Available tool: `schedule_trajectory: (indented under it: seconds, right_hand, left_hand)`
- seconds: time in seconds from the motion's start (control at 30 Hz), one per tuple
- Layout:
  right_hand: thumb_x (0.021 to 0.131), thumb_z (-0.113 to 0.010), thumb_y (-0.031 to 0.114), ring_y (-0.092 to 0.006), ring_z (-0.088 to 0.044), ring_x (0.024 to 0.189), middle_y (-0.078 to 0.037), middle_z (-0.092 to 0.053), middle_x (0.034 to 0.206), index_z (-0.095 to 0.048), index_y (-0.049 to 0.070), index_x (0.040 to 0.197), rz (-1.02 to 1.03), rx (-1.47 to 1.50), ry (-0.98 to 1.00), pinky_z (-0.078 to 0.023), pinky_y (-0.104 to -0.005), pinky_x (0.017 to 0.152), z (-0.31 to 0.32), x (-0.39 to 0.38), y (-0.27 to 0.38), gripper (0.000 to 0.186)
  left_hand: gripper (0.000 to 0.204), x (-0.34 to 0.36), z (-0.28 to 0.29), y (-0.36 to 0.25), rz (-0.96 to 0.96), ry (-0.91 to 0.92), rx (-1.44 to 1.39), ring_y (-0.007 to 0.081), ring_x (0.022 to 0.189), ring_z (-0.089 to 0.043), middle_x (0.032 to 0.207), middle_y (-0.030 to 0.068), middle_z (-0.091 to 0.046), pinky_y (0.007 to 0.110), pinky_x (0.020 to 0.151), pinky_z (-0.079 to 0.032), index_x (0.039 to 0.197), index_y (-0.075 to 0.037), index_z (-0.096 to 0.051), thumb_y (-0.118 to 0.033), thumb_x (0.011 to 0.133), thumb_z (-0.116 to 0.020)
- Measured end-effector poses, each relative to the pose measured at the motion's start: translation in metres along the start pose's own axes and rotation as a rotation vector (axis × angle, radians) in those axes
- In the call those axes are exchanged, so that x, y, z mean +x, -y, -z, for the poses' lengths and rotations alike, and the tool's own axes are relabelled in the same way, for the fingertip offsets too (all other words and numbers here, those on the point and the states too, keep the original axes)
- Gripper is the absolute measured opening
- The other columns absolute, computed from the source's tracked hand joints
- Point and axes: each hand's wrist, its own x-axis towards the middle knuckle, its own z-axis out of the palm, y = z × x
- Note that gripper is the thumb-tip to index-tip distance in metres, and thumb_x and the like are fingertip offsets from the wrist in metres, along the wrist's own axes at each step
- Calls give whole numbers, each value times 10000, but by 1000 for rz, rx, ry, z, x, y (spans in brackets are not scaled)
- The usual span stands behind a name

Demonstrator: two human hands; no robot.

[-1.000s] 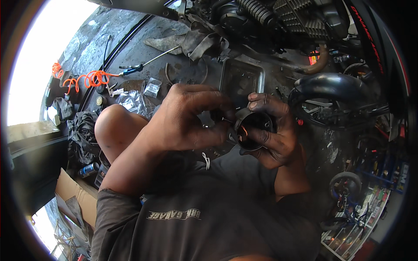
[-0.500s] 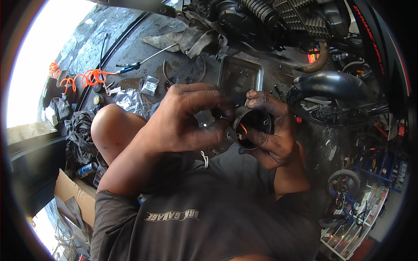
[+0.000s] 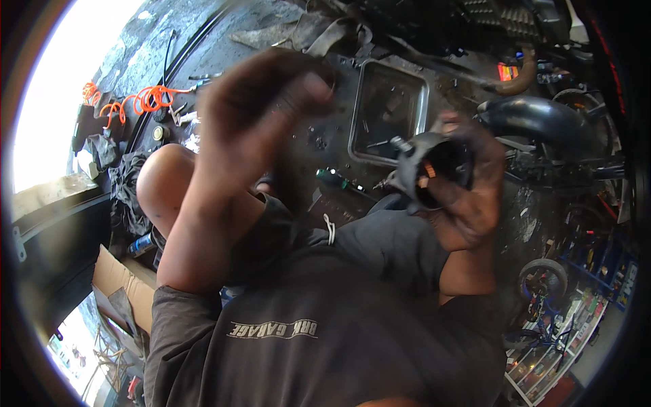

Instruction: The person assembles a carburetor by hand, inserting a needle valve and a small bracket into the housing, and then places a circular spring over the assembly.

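Note:
In my right hand (image 3: 483,186) is a dark, round, hollow metal housing (image 3: 411,169), tilted so its wide mouth shows. My fingers wrap its far right side, and the thumb reaches across the opening. A copper-coloured piece (image 3: 426,175) shows inside the rim. My left hand (image 3: 247,119) is raised to the left, apart from the housing. Motion smears its bent fingers, and whether anything small sits between them is not visible. Below the housing and to its left, a green-handled tool (image 3: 331,178) lies on the floor.
Beyond the housing, a shallow metal tray (image 3: 354,129) rests on the floor. A black curved fender (image 3: 542,115) and a brownish bent pipe (image 3: 521,76) are at right. An orange coiled hose (image 3: 150,100) lies far left. A cardboard box (image 3: 122,278) stands at near left.
My left hand has come off the housing and moved up and to the left. My right hand has carried the housing rightward. The green-handled tool has come into sight.

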Motion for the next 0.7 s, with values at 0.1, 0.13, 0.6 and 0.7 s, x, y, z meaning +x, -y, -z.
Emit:
schedule_trajectory:
  seconds: [0.1, 0.13, 0.6, 0.7]
  right_hand:
    - [850, -751, 37, -284, -524, 1235, -218, -494, 1338, -471, -19, 1326, 295, -291, -43, -428, -410, 1057, 16, -1, -3, 555]
    - [844, -753, 95, -328, -519, 1239, -223, -491, 1341, -518, 22, 1303, 308, -355, -67, -433, -444, 1052, 19, -5, -2, 521]
    - [841, -762, 223, -438, -479, 1279, -245, -484, 1355, -624, 95, 1248, 286, -659, -174, -443, -530, 1059, 51, -26, -3, 448]
    - [848, -755, 246, -450, -484, 1272, -246, -485, 1351, -648, 120, 1233, 255, -581, -227, -452, -539, 1047, 47, -25, -2, 419]
  left_hand:
    - [340, -1, 32, 28, 92, -99, 191, 103, 717, -610, 795, 63, -652, 256, 674, -464, 875, -24, -622, -279, 1056, -490]
    - [288, -7, 22, 47, 89, -167, 188, 133, 745, -638, 796, 61, -655, 281, 708, -491, 923, -17, -617, -259, 1039, -512]
    - [280, -112, -60, 260, 516, 573, 891, 404, 868, -690, 902, 215, -704, 508, 785, -553, 946, -75, -715, -337, 905, -625]
    - [289, -83, -42, 240, 472, 568, 947, 429, 829, -683, 858, 241, -690, 513, 761, -552, 1015, -45, -682, -305, 938, -581]
